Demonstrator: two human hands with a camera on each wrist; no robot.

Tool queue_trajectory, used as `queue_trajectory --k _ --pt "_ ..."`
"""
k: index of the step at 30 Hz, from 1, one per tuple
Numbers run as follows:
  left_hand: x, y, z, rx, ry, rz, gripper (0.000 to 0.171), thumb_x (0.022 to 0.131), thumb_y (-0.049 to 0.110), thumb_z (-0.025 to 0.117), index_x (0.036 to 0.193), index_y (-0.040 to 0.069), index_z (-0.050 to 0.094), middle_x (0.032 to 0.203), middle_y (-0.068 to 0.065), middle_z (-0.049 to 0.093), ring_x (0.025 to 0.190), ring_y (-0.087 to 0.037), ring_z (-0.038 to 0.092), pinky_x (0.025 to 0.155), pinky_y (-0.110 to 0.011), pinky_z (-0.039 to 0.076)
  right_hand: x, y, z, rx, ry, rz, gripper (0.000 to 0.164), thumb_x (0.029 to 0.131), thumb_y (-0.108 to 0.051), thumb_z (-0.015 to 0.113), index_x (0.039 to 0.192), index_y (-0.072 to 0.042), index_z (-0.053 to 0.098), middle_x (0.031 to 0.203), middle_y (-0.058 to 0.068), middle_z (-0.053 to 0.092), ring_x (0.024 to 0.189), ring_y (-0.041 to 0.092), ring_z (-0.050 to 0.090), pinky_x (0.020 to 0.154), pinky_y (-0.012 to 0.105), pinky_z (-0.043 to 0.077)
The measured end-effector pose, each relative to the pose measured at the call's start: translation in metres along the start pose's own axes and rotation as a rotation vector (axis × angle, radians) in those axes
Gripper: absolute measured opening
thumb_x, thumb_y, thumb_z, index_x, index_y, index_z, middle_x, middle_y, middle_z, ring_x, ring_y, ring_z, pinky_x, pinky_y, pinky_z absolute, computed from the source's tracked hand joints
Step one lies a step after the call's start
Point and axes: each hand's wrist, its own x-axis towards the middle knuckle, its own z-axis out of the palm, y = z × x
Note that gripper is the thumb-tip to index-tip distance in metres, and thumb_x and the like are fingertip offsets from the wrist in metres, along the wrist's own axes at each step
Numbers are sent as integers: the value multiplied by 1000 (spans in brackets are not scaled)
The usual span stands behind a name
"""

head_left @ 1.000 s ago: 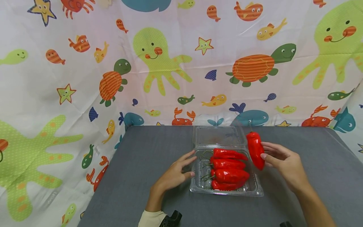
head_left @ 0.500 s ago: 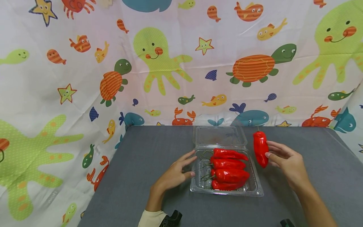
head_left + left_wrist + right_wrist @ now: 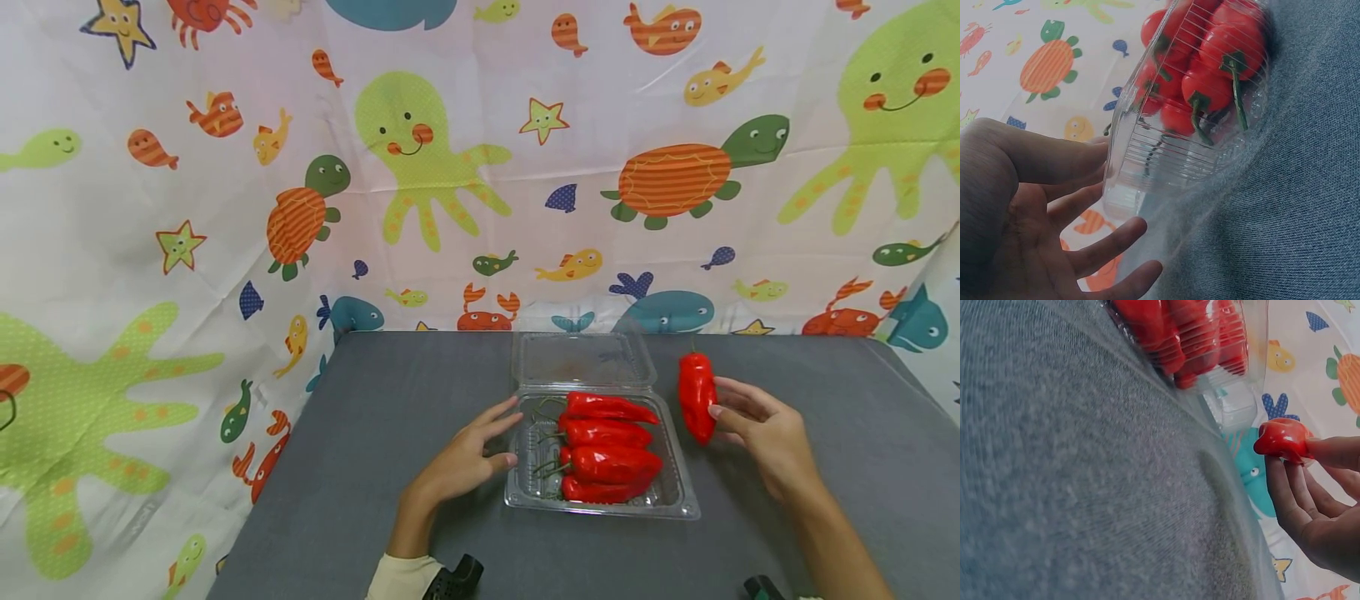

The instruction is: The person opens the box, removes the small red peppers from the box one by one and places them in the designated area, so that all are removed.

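Observation:
A clear plastic container (image 3: 525, 492) with its lid (image 3: 581, 358) tipped back holds several red peppers (image 3: 611, 462) with green stems. Just right of the container, my right hand (image 3: 768, 437) pinches another red pepper (image 3: 697, 400) between thumb and fingers, held upright with its stem at the top. In the right wrist view that pepper (image 3: 1284, 439) is seen end-on at the fingertips. At the container's left side is my left hand (image 3: 468, 458), its fingers spread and the fingertips at the wall; the left wrist view shows the thumb close to the plastic wall (image 3: 1116, 137).
The grey tabletop (image 3: 390, 400) extends on both sides of the container. Behind it hangs a white cloth (image 3: 465, 50) printed with sea animals, which also covers the left side. A black wrist device (image 3: 456, 577) sits on the left sleeve.
My right hand has carried the held pepper a little to the right, away from the container, and the pepper has turned more upright. My left hand and the container stay in place.

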Motion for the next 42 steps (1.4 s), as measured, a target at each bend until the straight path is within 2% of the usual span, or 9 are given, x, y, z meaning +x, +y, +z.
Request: queue_trajectory --k 6,14,19,34,40,42 --pt "0 -1 0 -2 2 2 62 100 10 69 159 7 49 174 3 30 160 -26 30 118 -58 42 3 7 -1 -2 -15 55 66 104 -36 68 160 -7 46 114 -21 62 96 -4 65 81 25 62" --pt "0 -1 0 5 3 6 62 100 10 69 159 7 49 174 3 30 160 -26 30 118 -58 42 7 16 -2 54 -26 76 67 103 -32 71 158 -2 46 105 -29 64 93 -7 66 79 26 63" --pt "0 -2 1 7 3 4 62 99 10 69 159 7 49 174 3 30 160 -26 30 118 -58 42 8 21 -4 77 -34 86 66 103 -30 72 156 0 47 104 -29 67 91 -8 68 78 27 63" --pt "0 -1 0 9 2 7 63 99 10 69 159 6 49 174 3 30 160 -26 29 121 -60 37 11 28 -5 60 -31 131 67 103 -23 72 157 4 43 110 -16 69 89 -4 69 79 34 65" --pt "0 -1 0 6 1 9 63 99 10 69 158 6 49 174 2 30 161 -26 28 123 -61 33 12 28 -7 7 -38 148 67 103 -25 72 157 4 44 125 3 72 89 -6 68 79 31 64" --pt "0 0 0 5 1 8 63 99 10 69 158 6 49 174 2 30 161 -26 28 123 -61 33 12 28 -9 -9 -50 149 67 103 -27 71 157 3 45 127 4 72 90 -7 68 80 28 63"
